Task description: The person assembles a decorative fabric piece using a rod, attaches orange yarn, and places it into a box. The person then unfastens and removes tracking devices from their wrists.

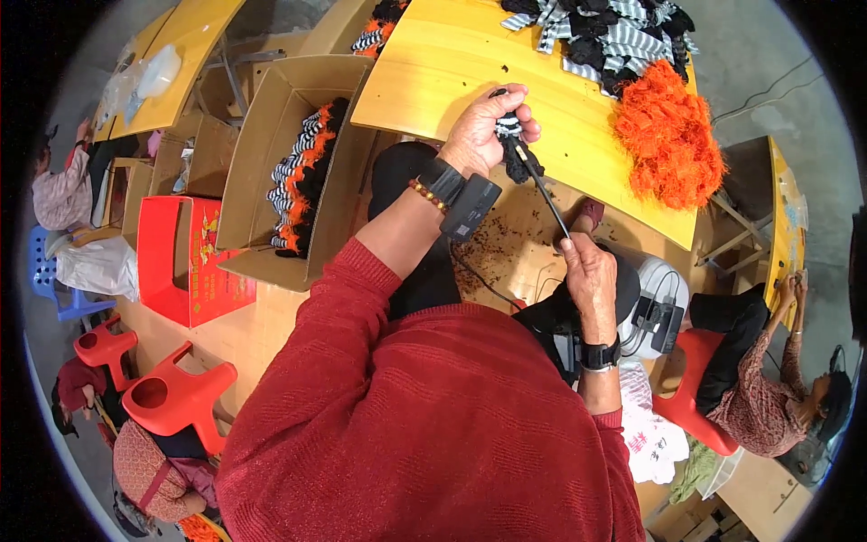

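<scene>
Head view: left hand [485, 133] grips a small black-and-white striped piece [508, 126] above the yellow counter [433, 81]; right hand [589, 275] pinches a thin black rod [545, 192].

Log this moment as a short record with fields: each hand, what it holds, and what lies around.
left hand: grips a small black-and-white striped knitted piece at the edge of the yellow wooden table
right hand: pinches the lower end of a thin black rod running up to the piece
on table: fluffy orange yarn pile
to the left: open cardboard box of striped pieces
</scene>
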Demonstrator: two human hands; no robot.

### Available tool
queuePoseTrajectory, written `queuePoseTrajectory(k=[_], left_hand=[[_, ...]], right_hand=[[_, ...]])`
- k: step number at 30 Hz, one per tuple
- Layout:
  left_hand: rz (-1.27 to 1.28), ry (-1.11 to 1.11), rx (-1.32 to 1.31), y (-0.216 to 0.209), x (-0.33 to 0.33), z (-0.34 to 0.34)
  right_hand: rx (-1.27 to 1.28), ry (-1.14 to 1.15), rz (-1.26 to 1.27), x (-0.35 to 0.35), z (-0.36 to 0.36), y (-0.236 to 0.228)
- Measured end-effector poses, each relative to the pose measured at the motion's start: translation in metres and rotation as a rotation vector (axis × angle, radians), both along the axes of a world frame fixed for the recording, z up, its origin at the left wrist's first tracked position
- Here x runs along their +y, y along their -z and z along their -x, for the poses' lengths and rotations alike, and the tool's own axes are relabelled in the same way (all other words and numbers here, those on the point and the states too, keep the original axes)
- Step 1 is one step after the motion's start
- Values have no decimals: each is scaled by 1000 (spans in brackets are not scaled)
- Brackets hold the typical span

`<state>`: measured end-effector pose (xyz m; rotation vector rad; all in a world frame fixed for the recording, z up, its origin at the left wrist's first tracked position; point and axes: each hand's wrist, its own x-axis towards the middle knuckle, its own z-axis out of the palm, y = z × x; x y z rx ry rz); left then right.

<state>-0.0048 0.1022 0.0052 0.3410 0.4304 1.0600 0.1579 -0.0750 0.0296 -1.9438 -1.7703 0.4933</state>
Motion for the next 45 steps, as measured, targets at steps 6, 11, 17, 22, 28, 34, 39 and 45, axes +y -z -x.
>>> queuePoseTrajectory(k=[6, 11, 17, 22, 28, 34, 39, 45], left_hand=[[-12, -81, 65, -1, -2, -9], [84, -140, -15, -1, -4, -10], [-1, -111, -30, -6, -10, -9], [-67, -148, 32, -11, -8, -6], [-92, -60, -106, -11, -7, 5], [27, -135, -31, -7, -9, 8], [-18, -195, 45, -8, -7, 11], [25, -166, 30, -16, -14, 0]], right_hand=[[57, -25, 31, 13, 15, 8], [483, 36, 95, 18, 29, 20], [767, 75, 250, 26, 34, 12], [1029, 111, 417, 27, 36, -2], [1307, 12, 465, 26, 26, -3], [1150, 125, 442, 12, 17, 6], [986, 32, 317, 9, 17, 9], [895, -15, 259, 18, 25, 3]])
